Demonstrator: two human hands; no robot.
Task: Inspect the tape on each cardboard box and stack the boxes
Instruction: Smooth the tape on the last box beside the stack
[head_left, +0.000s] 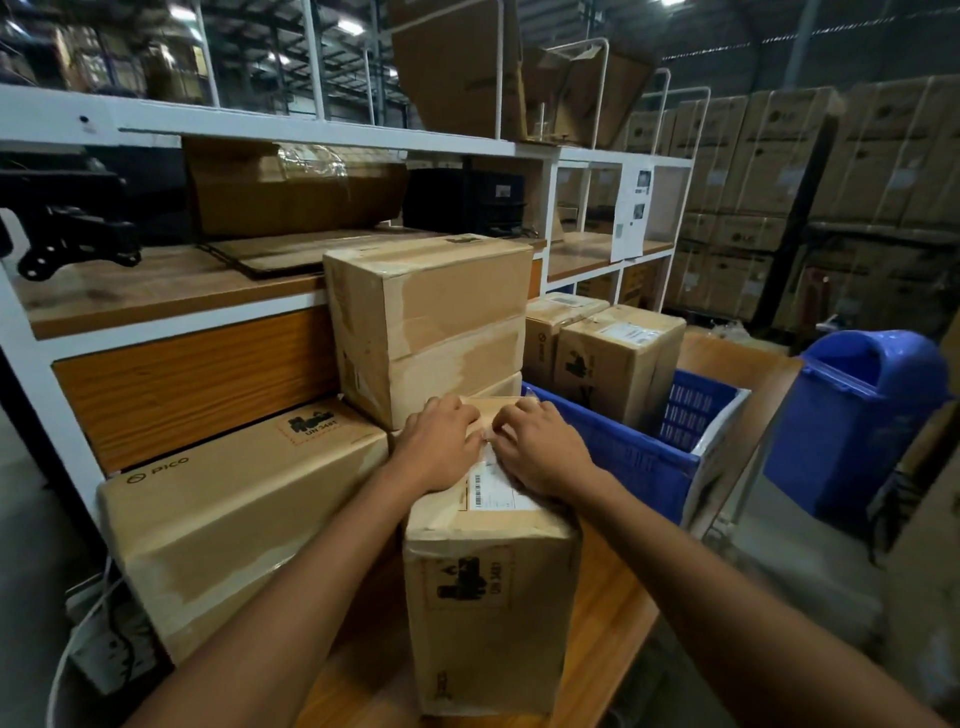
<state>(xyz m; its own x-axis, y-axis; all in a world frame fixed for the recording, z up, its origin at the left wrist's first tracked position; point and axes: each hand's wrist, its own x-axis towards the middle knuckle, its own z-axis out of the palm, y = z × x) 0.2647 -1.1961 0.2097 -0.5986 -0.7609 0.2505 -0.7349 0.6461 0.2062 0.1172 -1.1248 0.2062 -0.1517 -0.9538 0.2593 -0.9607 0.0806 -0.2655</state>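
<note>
- The PICO box (234, 509) lies at the left, a long, plain brown carton of smooth cardboard. It has a black logo and a hazard mark on top, and glossy clear tape along its near lower edge. Its long axis runs from near left to far right.
- The taped box (426, 322) sits on the far end of the PICO box. It is a blocky carton wrapped in wide bands of shiny, wrinkled clear tape.
- The upright box (488, 613) stands on the wooden table (613, 613), just right of the PICO box and in front of the taped box. Its near face is taller than it is wide, and the hazard print there is turned sideways. Its top runs away from the person toward the taped box.
- The left hand (441, 441) rests palm down on the top of the upright box. Its fingers are loosely bent and lie on the cardboard beside the tape seam.
- A white label (498, 491) with a barcode lies flat on that top, between the wrists.
- The right hand (540, 447) is close beside the left, with the fingertips nearly meeting. Its fingers are bent and their tips are on the clear tape strip. I cannot tell whether they pinch the tape or only press it.
- The blue crate (623, 457) is ribbed plastic with slotted walls and stands just right of the upright box. It holds two more brown cartons (618, 358), both standing upright.
- The blue bin (862, 415), rounded smooth plastic, stands well apart at the far right.
</note>
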